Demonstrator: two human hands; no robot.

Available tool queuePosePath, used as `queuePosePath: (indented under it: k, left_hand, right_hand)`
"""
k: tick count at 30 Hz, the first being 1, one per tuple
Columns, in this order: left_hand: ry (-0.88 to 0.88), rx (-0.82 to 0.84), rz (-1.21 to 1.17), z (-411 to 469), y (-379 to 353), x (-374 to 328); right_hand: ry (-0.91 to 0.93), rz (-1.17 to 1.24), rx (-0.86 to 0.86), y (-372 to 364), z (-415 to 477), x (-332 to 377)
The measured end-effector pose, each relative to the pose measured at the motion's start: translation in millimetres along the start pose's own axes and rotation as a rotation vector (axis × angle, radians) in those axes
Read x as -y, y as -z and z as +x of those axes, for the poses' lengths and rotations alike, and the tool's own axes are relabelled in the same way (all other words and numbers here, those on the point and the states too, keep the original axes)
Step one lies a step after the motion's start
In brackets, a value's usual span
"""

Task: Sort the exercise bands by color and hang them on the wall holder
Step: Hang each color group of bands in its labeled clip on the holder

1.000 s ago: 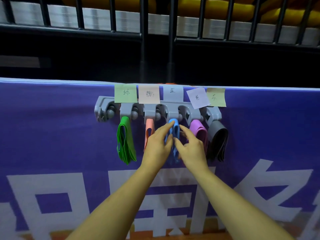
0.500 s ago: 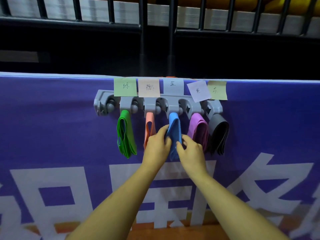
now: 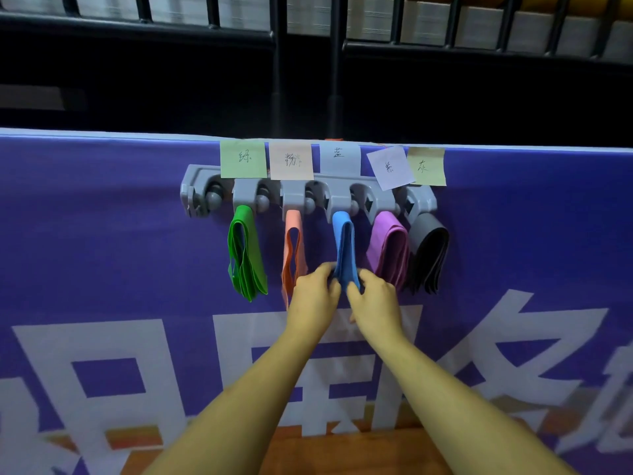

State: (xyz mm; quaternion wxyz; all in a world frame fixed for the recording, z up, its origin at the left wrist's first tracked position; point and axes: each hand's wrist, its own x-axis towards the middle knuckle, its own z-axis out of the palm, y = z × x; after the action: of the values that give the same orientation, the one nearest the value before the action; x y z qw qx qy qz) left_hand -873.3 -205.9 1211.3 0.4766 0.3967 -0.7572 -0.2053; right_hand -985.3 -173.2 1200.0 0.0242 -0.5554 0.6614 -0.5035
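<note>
A: A purple banner [image 3: 102, 234] with big white characters fills the background, and a dark railing [image 3: 308, 63] runs above it. Where is the holder?

B: The grey holder [image 3: 342, 197] is fixed near the banner's top edge. Five sticky notes [image 3: 291, 159] with handwriting sit in a row along the top of the holder, one over each hook.

A: What hangs from the holder?

B: From its left end to its right: green bands [image 3: 245, 255], a pink band [image 3: 294, 248], a blue band [image 3: 343, 248], purple bands [image 3: 388, 248] and grey bands [image 3: 428, 255]. Each hangs straight down from its own hook. The leftmost slot of the holder carries nothing.

A: And the hands?

B: Both are below the holder's middle hook, at the bottom of the blue band. The left hand [image 3: 313, 296] has its fingers curled round the band's lower end from the left. The right hand [image 3: 376, 303] pinches the same end from the right. The two hands almost touch there.

A: Is the blue band on the holder?

B: Yes, its top loop is over the middle hook, under the blue note.
</note>
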Motion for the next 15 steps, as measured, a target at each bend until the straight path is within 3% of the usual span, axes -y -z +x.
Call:
queuePosePath:
  k: [15]
  left_hand:
    - [-0.003,0.02,-0.085,-7.2,-2.5,0.4]
  right_hand:
    - [-0.028,0.046,0.027,-3.3,-8.5,-2.4]
